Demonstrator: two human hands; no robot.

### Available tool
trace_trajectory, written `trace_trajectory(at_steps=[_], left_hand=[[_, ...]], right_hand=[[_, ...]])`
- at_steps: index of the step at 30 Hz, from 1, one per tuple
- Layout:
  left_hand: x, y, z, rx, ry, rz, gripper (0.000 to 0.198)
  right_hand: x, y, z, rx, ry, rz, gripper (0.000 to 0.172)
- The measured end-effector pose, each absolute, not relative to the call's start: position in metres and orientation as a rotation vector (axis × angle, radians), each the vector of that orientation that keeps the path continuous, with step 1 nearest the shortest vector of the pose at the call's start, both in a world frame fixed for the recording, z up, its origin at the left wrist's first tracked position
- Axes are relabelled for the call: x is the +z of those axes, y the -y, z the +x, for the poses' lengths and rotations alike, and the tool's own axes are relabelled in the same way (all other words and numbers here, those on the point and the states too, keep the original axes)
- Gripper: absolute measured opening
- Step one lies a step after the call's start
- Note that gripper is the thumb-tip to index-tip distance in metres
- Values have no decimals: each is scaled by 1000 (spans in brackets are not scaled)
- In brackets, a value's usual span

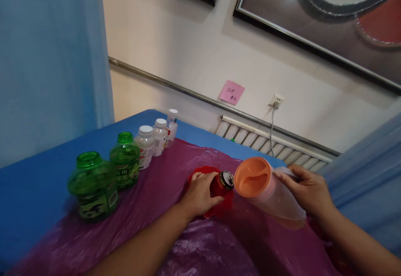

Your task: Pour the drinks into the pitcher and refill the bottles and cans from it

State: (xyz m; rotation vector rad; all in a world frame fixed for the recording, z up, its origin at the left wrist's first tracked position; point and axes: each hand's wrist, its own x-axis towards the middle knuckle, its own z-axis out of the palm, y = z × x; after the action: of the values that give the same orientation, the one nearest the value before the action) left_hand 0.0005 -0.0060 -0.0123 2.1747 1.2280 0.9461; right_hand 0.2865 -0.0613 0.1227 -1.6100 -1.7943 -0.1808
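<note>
My left hand (200, 194) is wrapped round a red drink can (222, 184), whose silver top with a pull tab faces up and leans to the right. Beneath the can lies a red dish with a wavy rim (230, 204), partly hidden by my hand. To the right, my right hand (308, 186) grips the handle of a clear plastic pitcher (282, 209) with an orange lid (253, 177). The pitcher tilts to the left, its lid close beside the can's top. Some liquid shows low in the pitcher; whether any flows out I cannot tell.
Left of the hands stand two green bottles (94, 188) without caps and several clear bottles with white caps (145, 146). Crinkled purple plastic sheeting (163, 192) covers part of the blue table (37, 171). Behind are a radiator (250, 138) and a socket with a plugged cable (276, 100).
</note>
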Motion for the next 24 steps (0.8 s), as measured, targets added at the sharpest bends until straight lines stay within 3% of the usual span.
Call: trace_trajectory(at_steps=[24], left_hand=[[-10,7,1,935,-1247,2171,70]], right_hand=[[117,62,284,-143,1747,-1650,60]])
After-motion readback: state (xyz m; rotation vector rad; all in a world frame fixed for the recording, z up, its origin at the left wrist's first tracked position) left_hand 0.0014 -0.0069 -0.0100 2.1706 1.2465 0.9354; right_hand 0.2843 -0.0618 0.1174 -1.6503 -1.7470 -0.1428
